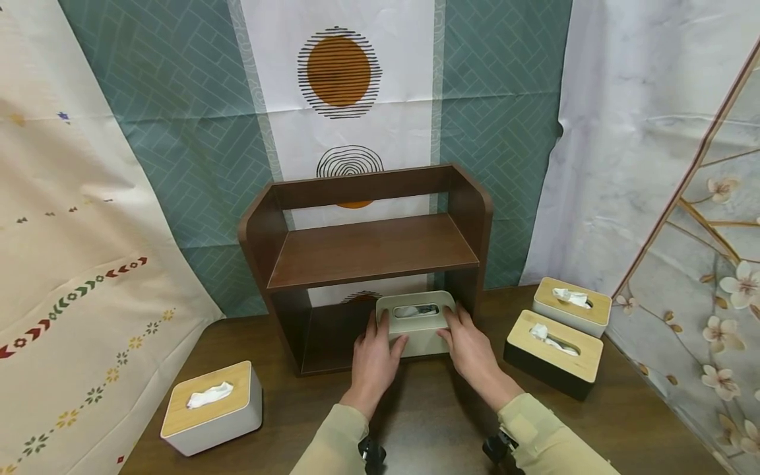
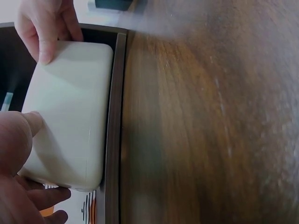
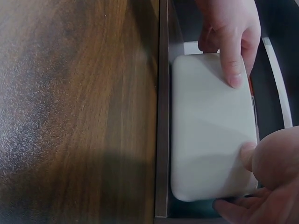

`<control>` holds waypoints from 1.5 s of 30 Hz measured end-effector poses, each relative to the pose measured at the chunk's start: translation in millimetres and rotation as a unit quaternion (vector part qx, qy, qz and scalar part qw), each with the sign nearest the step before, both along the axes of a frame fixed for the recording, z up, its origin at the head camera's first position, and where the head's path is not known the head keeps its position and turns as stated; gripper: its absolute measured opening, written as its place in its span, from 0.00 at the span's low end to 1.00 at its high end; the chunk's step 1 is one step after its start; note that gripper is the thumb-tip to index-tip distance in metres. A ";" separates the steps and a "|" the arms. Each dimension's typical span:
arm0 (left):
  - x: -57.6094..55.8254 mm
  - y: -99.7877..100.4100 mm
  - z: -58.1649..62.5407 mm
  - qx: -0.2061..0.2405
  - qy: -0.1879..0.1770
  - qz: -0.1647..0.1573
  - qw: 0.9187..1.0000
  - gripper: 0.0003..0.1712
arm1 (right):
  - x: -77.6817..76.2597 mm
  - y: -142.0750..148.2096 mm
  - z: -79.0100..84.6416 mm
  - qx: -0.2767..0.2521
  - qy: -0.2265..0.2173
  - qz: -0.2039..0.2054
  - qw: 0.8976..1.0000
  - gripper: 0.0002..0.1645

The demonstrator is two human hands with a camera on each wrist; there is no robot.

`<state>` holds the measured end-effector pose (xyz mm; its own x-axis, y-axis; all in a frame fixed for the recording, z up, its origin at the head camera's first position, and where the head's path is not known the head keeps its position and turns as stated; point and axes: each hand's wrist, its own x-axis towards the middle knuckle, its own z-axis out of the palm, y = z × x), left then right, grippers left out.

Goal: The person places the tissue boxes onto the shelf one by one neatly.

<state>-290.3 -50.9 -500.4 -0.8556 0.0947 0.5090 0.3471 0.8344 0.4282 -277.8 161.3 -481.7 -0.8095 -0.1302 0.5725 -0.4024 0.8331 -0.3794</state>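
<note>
- Left hand (image 1: 374, 363) and right hand (image 1: 477, 351) grip a pale tissue box (image 1: 415, 328) on the lower level of a brown shelf (image 1: 374, 247).
- Head view alone shows its slotted top.
- Wrist views show thumbs (image 3: 231, 70) against its smooth front.

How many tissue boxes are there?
4: a sage rectangular box in the brown wooden shelf; a wood-lidded white box left; a wood-lidded black box and another white box right.

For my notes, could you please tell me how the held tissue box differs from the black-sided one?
The held box has a pale greyish top; the black-sided box has a light brown one. The held box is in the shelf's lower compartment; the black-sided box stands on the table, untouched. Both are oblong with a slotted top.
</note>
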 end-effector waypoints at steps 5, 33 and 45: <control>1.9 0.0 -0.1 0.000 0.000 -0.003 1.000 0.39 | 2.6 -2.0 -2.5 -0.001 0.003 0.000 1.000 0.29; 43.8 -41.9 21.5 -0.047 0.009 0.005 0.999 0.43 | 43.8 -43.7 18.1 0.088 0.046 0.047 0.994 0.49; 74.7 -80.0 30.9 -0.099 0.020 0.028 0.995 0.40 | 60.2 -77.4 19.7 0.106 -0.001 0.093 0.990 0.48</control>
<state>-215.5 -130.9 -469.4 -0.8422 0.1482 0.5184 0.3102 0.9196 0.2411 -217.6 84.0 -462.0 -0.7610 -0.3937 0.5156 -0.5557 0.8057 -0.2050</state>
